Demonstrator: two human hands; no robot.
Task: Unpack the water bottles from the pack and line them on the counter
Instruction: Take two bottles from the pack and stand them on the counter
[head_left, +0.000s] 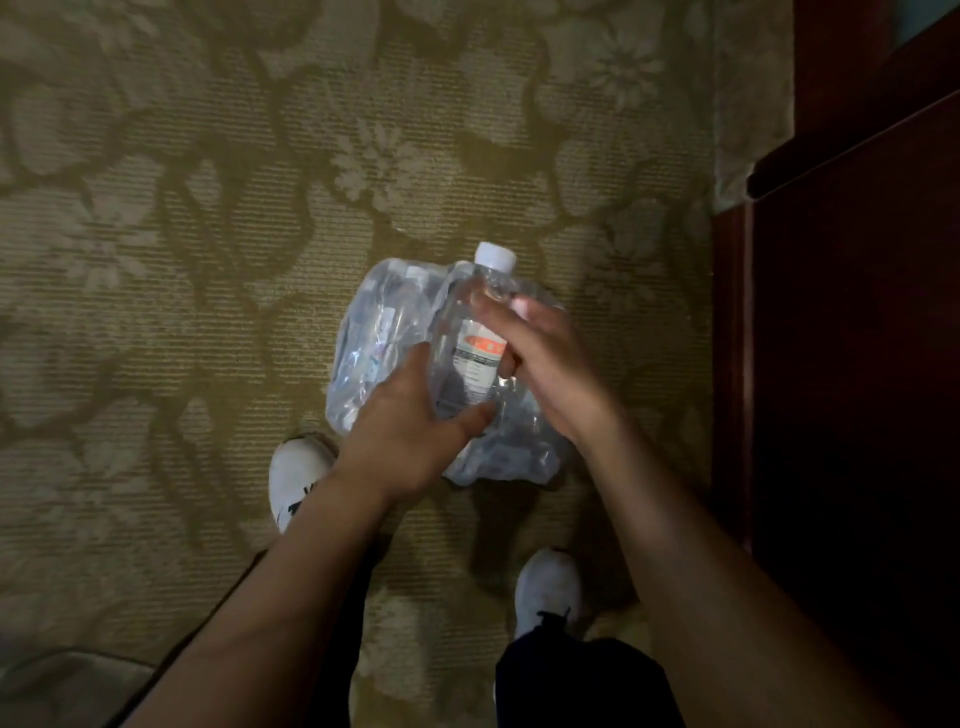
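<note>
A clear plastic-wrapped pack of water bottles (379, 338) lies on the patterned carpet below me. One clear water bottle (475, 332) with a white cap and an orange-and-white label is lifted above the pack, cap pointing away from me. My right hand (540, 364) is wrapped around its upper body. My left hand (410, 431) has its fingers spread at the bottle's lower end and over the pack's wrap. Other bottles show dimly through the wrap.
The beige floral carpet (208, 260) fills most of the view. Dark wooden furniture (857, 312) stands along the right side. My two white shoes (296, 478) sit just below the pack, with dark trouser legs at the bottom edge.
</note>
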